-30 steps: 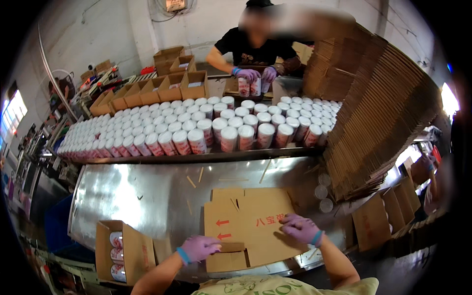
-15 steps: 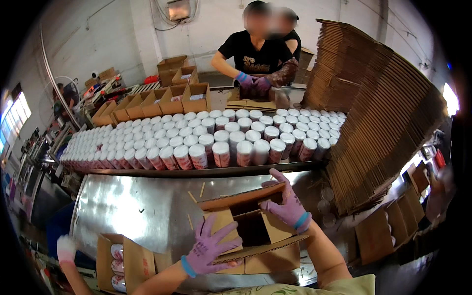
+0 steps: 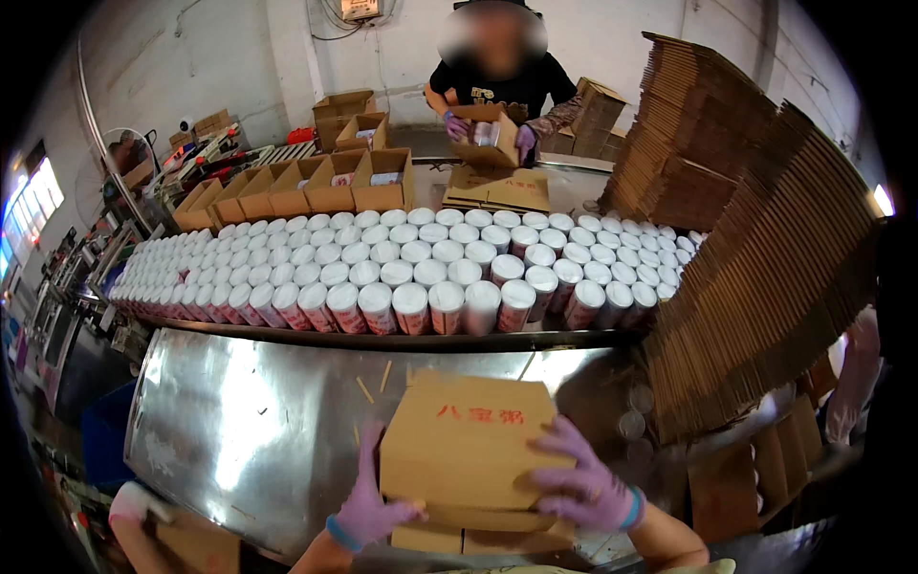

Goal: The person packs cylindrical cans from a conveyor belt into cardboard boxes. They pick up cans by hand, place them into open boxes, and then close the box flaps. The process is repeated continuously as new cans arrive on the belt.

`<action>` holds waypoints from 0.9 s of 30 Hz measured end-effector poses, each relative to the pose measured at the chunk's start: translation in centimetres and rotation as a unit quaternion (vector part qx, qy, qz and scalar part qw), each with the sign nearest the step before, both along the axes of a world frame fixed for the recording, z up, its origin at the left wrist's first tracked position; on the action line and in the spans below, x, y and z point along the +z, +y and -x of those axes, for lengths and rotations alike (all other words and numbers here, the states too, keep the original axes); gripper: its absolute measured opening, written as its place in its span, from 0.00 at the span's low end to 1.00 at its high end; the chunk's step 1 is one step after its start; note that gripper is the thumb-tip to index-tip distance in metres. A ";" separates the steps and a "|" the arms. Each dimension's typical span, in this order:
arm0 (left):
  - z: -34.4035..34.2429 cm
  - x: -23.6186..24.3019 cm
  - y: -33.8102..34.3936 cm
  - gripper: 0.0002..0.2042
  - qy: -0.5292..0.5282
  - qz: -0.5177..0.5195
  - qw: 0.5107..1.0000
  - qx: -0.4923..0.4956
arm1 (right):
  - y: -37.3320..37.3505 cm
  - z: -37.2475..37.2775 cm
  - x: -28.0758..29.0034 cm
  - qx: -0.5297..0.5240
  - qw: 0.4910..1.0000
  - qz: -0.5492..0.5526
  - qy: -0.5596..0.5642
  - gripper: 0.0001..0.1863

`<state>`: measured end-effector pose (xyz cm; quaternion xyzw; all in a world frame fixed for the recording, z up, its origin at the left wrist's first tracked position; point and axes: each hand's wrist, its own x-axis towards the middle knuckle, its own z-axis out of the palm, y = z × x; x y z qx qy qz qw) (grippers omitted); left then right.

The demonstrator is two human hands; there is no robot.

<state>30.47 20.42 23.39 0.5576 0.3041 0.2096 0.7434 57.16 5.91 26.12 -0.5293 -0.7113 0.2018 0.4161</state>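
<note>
A brown cardboard box (image 3: 464,435) with red print is in front of me, its printed face turned up toward me. My left hand (image 3: 371,497), in a purple glove with a blue cuff, grips its left side, the thumb at the near lower corner. My right hand (image 3: 591,481), gloved alike, holds the right side with the fingers spread across the edge. Whatever is inside the box is hidden. Under it, more brown cardboard (image 3: 507,542) lies on the shiny metal table (image 3: 210,430).
Rows of white-lidded cans (image 3: 411,298) stand on a conveyor beyond the table. Stacked flat cartons (image 3: 765,277) rise at the right. Across the conveyor, a co-worker holds a box of cans (image 3: 486,136). Another person's gloved hand (image 3: 134,502) is at lower left by a carton (image 3: 199,542).
My box has turned from its flapped opening to its printed face. Both hands have shifted to its sides. The co-worker opposite has lifted a box with cans; the carton at lower left has moved nearer.
</note>
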 end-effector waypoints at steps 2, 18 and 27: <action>1.8 -2.6 -0.7 0.42 0.050 -0.006 0.998 -0.048 | -0.7 0.6 -1.1 0.036 0.978 -0.023 -0.204 0.22; -21.3 -6.1 20.0 0.39 0.361 -0.743 0.562 -0.049 | 26.1 -12.1 -6.7 -0.140 0.866 0.040 -0.479 0.51; -20.4 -8.5 19.9 0.36 0.222 -0.760 0.611 -0.006 | 23.6 -11.3 -8.2 -0.120 0.872 -0.080 -0.467 0.38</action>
